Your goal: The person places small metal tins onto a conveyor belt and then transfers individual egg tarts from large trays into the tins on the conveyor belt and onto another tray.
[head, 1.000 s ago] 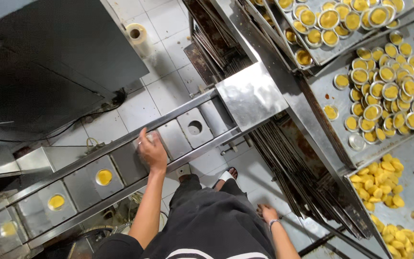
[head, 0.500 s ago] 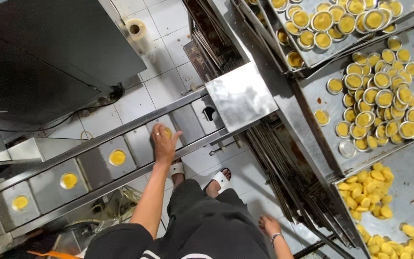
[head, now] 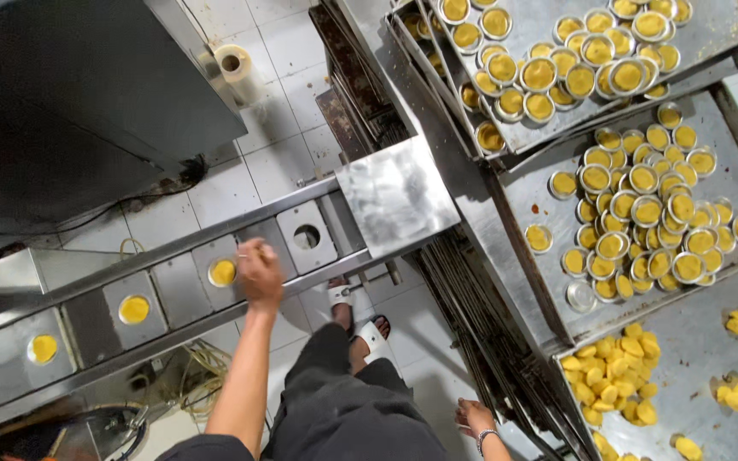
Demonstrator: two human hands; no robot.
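Tart cups filled with yellow dough sit in the square plates of a metal conveyor (head: 172,282) that runs diagonally across the left of the view, and the cup nearest the left hand (head: 259,273) is the filled cup (head: 223,272) lying in its plate just beside the fingers. That hand is stretched out over the conveyor, its fingers curled together above the plate next to this cup; whether they pinch anything cannot be told from above. One plate further up the line, the empty plate (head: 307,236) shows only its round hole. Down the line, two more filled cups (head: 134,309) ride well apart from each other. The right hand (head: 474,417) hangs low beside the dark trousers, near the edge of the rack, its fingers loosely bent and holding nothing that shows; a bracelet circles the wrist. At the right, steel trays (head: 548,205) carry many round tins of yellow filling crowded together, and a lower tray (head: 702,341) holds loose yellow dough pieces (head: 615,376). A roll of clear film (head: 241,70) lies on the tiled floor by a dark cabinet.
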